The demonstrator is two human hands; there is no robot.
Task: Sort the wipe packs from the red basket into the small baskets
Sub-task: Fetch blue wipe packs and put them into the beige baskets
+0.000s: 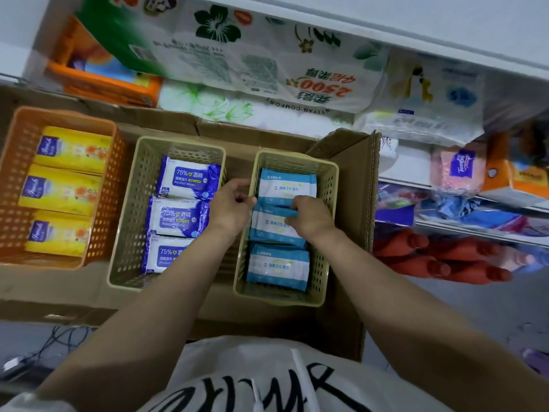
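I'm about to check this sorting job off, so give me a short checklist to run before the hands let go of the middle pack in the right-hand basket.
1. Orange perforated plastic basket holds only yellow packs: ok.
2. Middle beige perforated basket holds only dark-blue alcohol wipe packs: ok.
3. Right beige basket holds only light-blue packs: ok.
4. Middle light-blue pack lies flat: cannot tell, right hand covers it.
5. Left hand clear of the basket: not ok, at its rim.
6. Red basket emptied: cannot tell, out of view.
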